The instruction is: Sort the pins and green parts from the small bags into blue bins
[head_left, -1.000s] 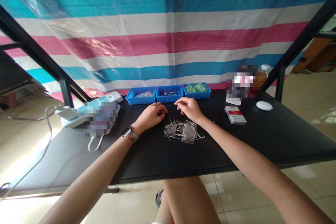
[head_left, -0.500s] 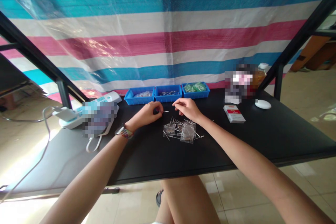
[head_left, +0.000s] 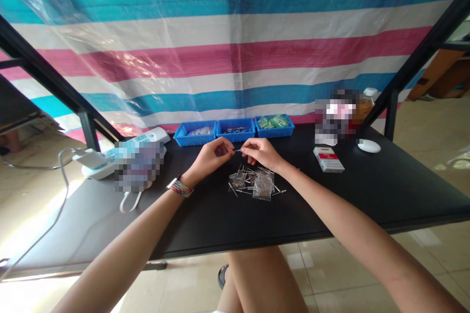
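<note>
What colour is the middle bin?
Blue; the middle bin shows in the head view, the only one.

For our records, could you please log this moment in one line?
left hand: holding metal pin; right hand: at other end; bins: beyond hands

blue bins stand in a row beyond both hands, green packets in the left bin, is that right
Not quite: the head view shows the green packets in the right bin. The blue bins do stand in a row beyond both hands.
</note>
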The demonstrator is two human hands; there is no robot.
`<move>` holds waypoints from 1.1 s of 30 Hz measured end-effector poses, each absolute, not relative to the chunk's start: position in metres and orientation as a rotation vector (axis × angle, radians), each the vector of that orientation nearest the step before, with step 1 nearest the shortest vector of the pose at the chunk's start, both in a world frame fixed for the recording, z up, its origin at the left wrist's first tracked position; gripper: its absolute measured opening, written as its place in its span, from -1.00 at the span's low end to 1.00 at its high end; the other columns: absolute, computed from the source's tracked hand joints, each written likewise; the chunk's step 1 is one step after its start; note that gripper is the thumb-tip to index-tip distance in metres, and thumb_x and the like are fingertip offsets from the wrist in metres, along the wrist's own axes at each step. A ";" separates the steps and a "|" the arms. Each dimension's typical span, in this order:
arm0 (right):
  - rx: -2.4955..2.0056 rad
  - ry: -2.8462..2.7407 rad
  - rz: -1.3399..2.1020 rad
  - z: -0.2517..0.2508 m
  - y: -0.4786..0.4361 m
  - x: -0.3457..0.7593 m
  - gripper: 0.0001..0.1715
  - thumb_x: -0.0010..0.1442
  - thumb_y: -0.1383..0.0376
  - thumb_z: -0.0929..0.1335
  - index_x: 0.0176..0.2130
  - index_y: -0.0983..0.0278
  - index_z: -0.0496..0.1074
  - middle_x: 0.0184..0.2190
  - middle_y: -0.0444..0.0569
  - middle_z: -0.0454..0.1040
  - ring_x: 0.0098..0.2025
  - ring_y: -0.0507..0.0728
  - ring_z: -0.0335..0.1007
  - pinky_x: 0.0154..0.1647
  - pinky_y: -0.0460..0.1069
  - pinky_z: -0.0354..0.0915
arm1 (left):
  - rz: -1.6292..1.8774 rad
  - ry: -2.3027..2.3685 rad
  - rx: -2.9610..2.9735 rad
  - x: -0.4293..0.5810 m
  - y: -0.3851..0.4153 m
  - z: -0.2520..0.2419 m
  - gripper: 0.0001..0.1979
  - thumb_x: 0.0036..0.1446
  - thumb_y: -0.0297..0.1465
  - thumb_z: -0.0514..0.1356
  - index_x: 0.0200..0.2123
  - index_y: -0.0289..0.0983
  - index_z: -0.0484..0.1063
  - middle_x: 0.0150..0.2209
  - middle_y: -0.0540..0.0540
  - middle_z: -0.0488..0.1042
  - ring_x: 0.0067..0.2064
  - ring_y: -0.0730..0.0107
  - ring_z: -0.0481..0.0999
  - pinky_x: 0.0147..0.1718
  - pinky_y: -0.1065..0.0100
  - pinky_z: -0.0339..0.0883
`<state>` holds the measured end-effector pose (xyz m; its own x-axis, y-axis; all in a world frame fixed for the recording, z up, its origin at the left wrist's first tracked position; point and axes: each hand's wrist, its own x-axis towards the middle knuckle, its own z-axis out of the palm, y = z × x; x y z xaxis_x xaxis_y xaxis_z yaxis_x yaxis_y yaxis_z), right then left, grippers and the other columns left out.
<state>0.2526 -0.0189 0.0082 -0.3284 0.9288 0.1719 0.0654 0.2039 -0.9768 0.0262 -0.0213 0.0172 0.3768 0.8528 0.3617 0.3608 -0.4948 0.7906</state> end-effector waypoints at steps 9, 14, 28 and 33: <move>-0.911 -1.527 1.115 0.005 -0.019 0.252 -0.76 0.12 0.15 0.50 -0.29 0.27 0.55 -0.42 -0.10 0.55 -0.52 0.04 0.50 -0.53 -0.10 0.42 | 1.004 1.077 1.918 0.027 -0.020 0.015 -0.59 0.32 -0.05 0.21 -0.39 -0.26 0.49 -0.40 -0.07 0.52 -0.32 0.31 0.48 -0.28 0.30 0.31; -0.920 -1.526 1.073 0.004 -0.018 0.252 -0.76 0.11 0.14 0.51 -0.29 0.27 0.58 -0.38 -0.08 0.58 -0.52 0.03 0.51 -0.52 -0.09 0.42 | 0.997 1.054 1.834 0.029 -0.020 0.017 -0.65 0.26 -0.09 0.26 -0.37 -0.26 0.51 -0.38 -0.07 0.54 -0.31 0.31 0.50 -0.31 0.33 0.31; -0.879 -1.330 1.339 0.009 -0.019 0.251 -0.66 -0.01 0.15 0.57 -0.34 0.28 0.49 -0.44 -0.14 0.52 -0.50 0.04 0.52 -0.46 -0.05 0.53 | 1.038 1.048 1.836 0.030 -0.023 0.020 -0.63 0.24 -0.05 0.32 -0.29 -0.27 0.58 -0.32 -0.08 0.59 -0.27 0.30 0.51 -0.29 0.34 0.34; -0.872 -1.358 1.268 0.006 -0.018 0.250 -0.67 -0.04 0.18 0.58 -0.35 0.28 0.48 -0.41 -0.15 0.49 -0.48 0.03 0.52 -0.46 -0.06 0.52 | 1.025 1.064 1.835 0.031 -0.022 0.018 -0.62 0.23 -0.05 0.33 -0.33 -0.28 0.56 -0.34 -0.08 0.59 -0.30 0.33 0.51 -0.31 0.35 0.34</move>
